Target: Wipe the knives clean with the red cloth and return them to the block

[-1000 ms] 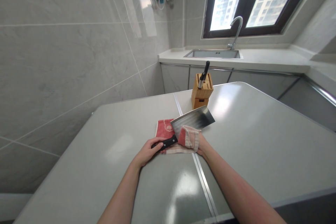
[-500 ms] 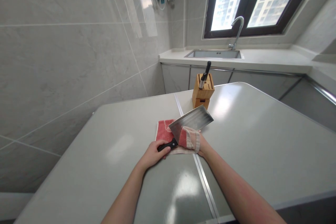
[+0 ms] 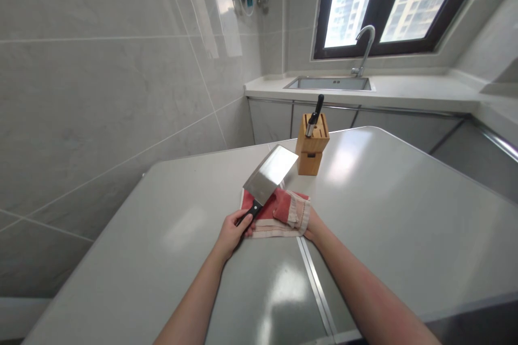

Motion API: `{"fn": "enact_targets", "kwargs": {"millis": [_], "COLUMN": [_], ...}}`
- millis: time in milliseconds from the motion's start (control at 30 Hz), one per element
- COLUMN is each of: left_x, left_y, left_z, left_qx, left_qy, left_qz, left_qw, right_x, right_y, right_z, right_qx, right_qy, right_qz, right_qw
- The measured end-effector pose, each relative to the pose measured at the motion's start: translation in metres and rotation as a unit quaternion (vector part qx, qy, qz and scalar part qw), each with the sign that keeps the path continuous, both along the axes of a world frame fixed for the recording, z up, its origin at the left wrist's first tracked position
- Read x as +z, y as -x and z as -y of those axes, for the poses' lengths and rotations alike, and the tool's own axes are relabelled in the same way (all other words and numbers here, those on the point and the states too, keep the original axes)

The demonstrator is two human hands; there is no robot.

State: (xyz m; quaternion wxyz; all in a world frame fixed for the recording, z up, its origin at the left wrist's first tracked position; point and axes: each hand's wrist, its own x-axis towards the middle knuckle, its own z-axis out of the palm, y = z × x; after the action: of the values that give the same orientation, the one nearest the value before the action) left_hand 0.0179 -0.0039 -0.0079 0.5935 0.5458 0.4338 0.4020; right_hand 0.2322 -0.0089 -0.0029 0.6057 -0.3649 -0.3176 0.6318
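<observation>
Well, I see the surface (image 3: pixel 404 215) stretching wide toward its left and right edges, with the knife block (image 3: pixel 309 160) standing near the far edge. I have the left hand (image 3: pixel 233 233) curled around the handle of the cleaver (image 3: pixel 273 170), its blade slanting beyond the cloth (image 3: pixel 283 206); cloth hides the right hand's (image 3: pixel 311 225) fingers, so I can't tell their spread.

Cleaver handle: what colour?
The handle is black; it shows in the head view, partly covered by the left hand.
</observation>
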Motion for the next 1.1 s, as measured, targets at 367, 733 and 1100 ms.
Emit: {"fn": "enact_targets", "kwargs": {"millis": [367,733,1100], "left_x": [-0.006,0.006,0.01], "left_y": [0.004,-0.008,-0.015], "left_z": [-0.001,0.011,0.014], "left_qx": [0.077,0.027,-0.073], "left_qy": [-0.044,-0.265,-0.321], "left_qz": [0.033,-0.18,-0.223], "left_qw": [0.996,0.947,0.918], "right_x": [0.011,0.009,0.004], "right_y": [0.007,0.004,0.005], "right_z": [0.01,0.012,0.012], "right_qx": [0.054,0.101,0.108], "right_qy": [0.023,-0.033,-0.04], "right_qz": [-0.011,0.072,0.094], "right_qw": [0.998,0.992,0.989]}}
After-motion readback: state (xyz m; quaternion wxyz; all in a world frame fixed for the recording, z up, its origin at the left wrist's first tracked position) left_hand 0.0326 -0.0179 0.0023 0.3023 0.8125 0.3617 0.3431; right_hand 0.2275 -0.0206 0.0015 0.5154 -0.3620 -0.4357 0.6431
